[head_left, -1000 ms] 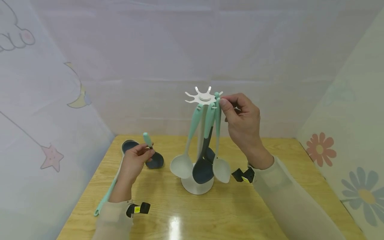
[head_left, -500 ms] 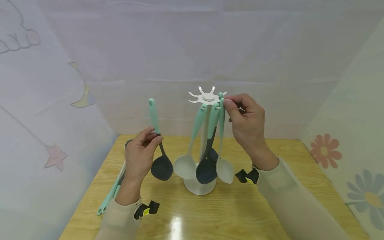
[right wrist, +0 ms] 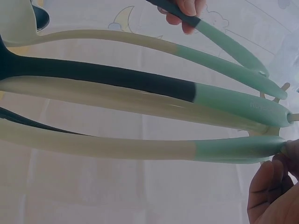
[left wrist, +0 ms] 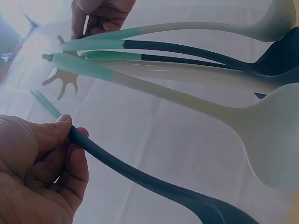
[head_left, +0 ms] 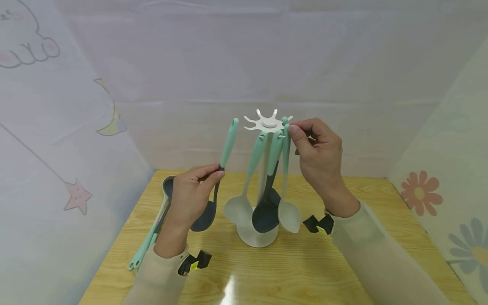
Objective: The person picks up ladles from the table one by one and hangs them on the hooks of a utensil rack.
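Note:
My left hand (head_left: 190, 195) pinches a dark ladle (head_left: 229, 142) with a mint handle at its neck, between thumb and fingers. The ladle is held nearly upright, handle end up, left of a white utensil stand (head_left: 257, 235) and apart from it. Part of its bowl is hidden by the hand. On the stand's right side, my right hand (head_left: 320, 154) pinches the handle top of a hanging white ladle (head_left: 289, 216). Another white ladle (head_left: 238, 209) and a dark ladle (head_left: 266, 216) hang at the front. A further dark utensil (right wrist: 37, 122) hangs behind, mostly covered.
Several bare hooks (head_left: 257, 113) fan out at the stand's top left and back. Two long utensils with mint handles (head_left: 142, 253) lie on the wooden table (head_left: 305, 271) at the left, partly behind my left forearm. Printed cloth walls (head_left: 206, 63) enclose the table's back and sides.
My left hand has raised the dark ladle from low near the table to upright and carried it right, towards the stand. My right hand keeps its pinch on the white ladle's handle.

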`<state>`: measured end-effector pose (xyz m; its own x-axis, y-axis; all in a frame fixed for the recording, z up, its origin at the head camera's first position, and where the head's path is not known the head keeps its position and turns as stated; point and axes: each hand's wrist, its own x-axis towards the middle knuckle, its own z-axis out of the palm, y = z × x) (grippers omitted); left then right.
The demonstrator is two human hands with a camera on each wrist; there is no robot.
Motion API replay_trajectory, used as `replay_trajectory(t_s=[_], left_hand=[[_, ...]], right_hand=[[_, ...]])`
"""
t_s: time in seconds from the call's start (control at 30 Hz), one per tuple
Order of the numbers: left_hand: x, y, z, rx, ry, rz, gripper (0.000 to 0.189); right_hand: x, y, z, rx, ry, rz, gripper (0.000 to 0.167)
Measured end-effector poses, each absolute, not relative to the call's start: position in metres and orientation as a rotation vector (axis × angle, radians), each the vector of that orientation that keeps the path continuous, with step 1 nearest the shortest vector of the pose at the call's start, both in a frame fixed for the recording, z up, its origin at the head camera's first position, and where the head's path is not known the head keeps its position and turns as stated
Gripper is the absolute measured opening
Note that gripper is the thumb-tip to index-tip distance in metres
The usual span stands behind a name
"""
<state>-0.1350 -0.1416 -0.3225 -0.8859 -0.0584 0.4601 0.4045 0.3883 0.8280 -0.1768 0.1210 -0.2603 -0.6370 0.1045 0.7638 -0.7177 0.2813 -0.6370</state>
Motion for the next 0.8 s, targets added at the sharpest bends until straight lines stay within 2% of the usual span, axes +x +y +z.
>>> replay_trajectory(t_s=[0.8], left_hand=[[-0.16, -0.126, -0.332, -0.376, -2.176, -1.708, 0.024]], right_hand=[[-0.177, 0.121, -0.262, 0.539, -1.845, 1.432, 0.012]])
